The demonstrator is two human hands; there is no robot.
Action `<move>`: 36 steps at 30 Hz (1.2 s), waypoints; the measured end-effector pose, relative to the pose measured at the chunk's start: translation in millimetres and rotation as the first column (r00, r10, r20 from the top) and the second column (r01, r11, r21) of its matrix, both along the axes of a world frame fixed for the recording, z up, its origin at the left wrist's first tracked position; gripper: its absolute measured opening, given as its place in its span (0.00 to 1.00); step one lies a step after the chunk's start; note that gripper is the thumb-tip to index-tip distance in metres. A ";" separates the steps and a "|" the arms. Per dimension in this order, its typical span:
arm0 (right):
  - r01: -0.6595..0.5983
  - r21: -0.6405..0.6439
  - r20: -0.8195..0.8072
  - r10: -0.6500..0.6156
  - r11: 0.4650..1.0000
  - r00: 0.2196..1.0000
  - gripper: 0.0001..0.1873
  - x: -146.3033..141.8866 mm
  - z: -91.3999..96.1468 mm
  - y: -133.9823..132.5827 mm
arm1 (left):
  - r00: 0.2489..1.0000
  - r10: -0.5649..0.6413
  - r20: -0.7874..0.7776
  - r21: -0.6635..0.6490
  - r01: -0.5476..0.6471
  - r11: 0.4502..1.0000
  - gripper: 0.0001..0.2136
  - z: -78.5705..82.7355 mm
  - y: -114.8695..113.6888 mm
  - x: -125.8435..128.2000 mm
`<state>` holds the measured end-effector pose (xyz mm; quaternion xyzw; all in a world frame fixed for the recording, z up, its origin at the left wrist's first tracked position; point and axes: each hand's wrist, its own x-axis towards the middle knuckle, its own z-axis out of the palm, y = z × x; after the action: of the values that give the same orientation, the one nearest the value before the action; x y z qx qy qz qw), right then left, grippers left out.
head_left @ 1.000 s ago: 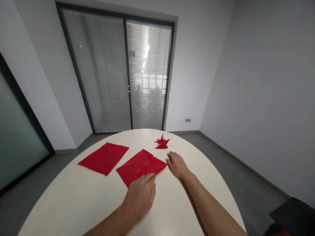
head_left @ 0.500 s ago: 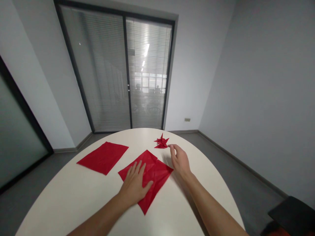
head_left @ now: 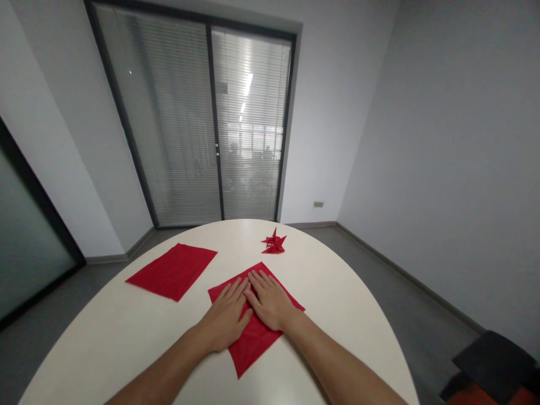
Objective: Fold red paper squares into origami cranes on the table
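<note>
A creased red square sheet (head_left: 257, 347), thin like paper or cloth, lies turned cornerwise on the white round table in front of me. My left hand (head_left: 225, 318) rests flat on its left part, fingers stretched out. Beside it, my right hand (head_left: 270, 299) presses flat on the sheet's upper middle, its fingers extended and its thumb close to the left fingers. The hands hide much of the sheet's centre. Beyond them sits a small pointed red folded piece (head_left: 274, 244).
Another red sheet (head_left: 174, 272) is spread on the left side of the white round table (head_left: 337, 343). A dark chair (head_left: 491, 360) stands at the lower right. Behind the table are glass panels with blinds (head_left: 181, 124) and grey walls.
My right hand has come from beside the folded piece down onto the sheet, next to my left hand. The sheet has turned slightly, and its right corner now sits lower.
</note>
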<state>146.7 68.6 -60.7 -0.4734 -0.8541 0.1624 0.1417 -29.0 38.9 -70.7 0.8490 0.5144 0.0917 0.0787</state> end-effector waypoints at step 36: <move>0.089 0.026 0.091 -0.091 0.996 0.992 0.39 9.3 -7.6 20.7 | 0.988 0.150 -0.047 0.113 -0.144 0.983 0.27 -10.3 18.7 2.4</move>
<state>156.0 89.2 -68.3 -0.5168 -0.8392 0.1244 0.1147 -26.6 57.7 -81.1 0.8138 0.5720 0.1018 0.0108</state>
